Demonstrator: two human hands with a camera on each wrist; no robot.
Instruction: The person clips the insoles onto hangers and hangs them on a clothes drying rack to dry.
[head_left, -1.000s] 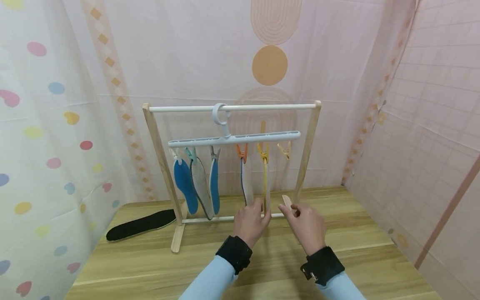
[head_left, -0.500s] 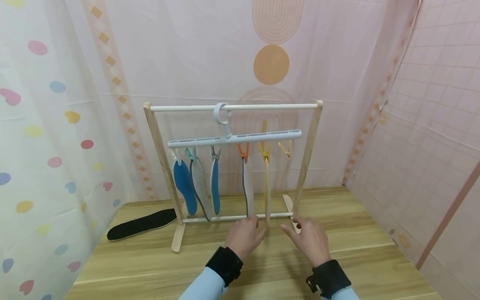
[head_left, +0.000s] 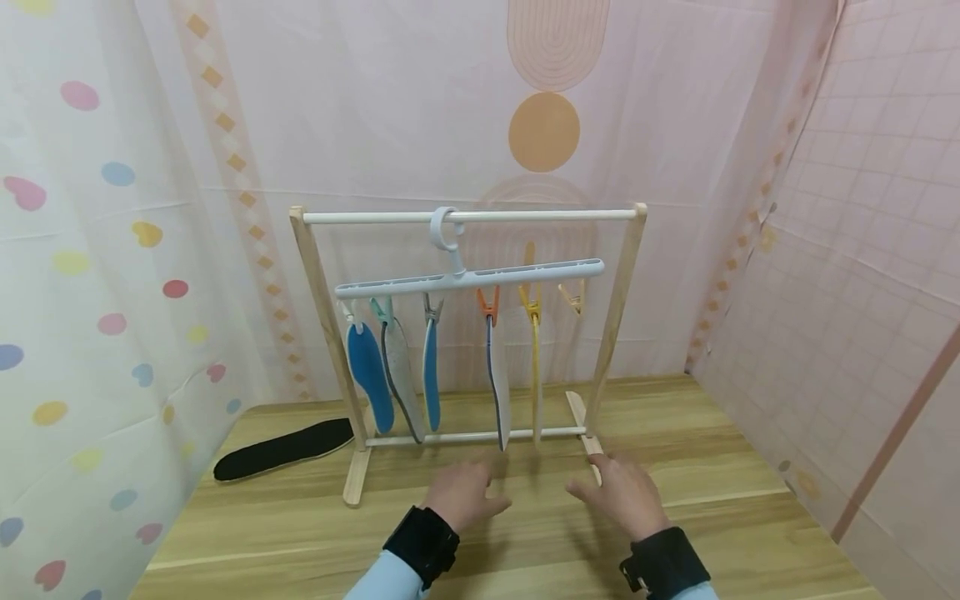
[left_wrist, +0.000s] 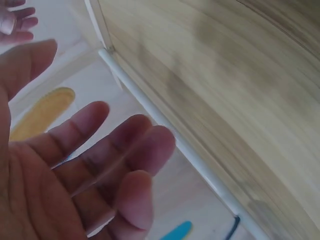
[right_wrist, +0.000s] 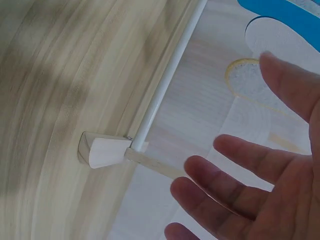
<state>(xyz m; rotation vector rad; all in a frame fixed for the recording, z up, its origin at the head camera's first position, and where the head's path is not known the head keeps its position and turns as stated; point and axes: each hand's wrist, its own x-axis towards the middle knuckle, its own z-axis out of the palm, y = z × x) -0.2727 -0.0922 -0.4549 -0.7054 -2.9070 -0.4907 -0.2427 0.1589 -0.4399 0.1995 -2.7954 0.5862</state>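
Note:
My left hand point(head_left: 459, 493) hovers over the table in front of the rack, its fingers relaxed and holding nothing. To the right, my right hand point(head_left: 624, 493) is likewise loose, near the rack's right foot point(head_left: 592, 450). Behind them several shoe insoles hang from clips on a pale blue hanger point(head_left: 517, 273). A yellow-edged insole point(head_left: 536, 379) hangs from the yellow clip point(head_left: 531, 304); the left wrist view shows a yellow insole face point(left_wrist: 42, 115). Beside it, a white insole with a dark edge point(head_left: 499, 383) hangs from an orange clip point(head_left: 488, 304). Neither hand touches an insole.
Blue insoles, among them one at the far left point(head_left: 369, 375), and a grey insole point(head_left: 401, 379) fill the hanger's left half. A beige clip point(head_left: 573, 296) at the right end holds nothing. A black insole point(head_left: 285, 450) lies on the table point(head_left: 247, 533) by the wooden rack's left foot point(head_left: 356, 479).
Both hands have drawn back from the yellow-edged insole toward me, the left one also moving left. The left hand has let go, and the white and yellow-edged insoles hang free.

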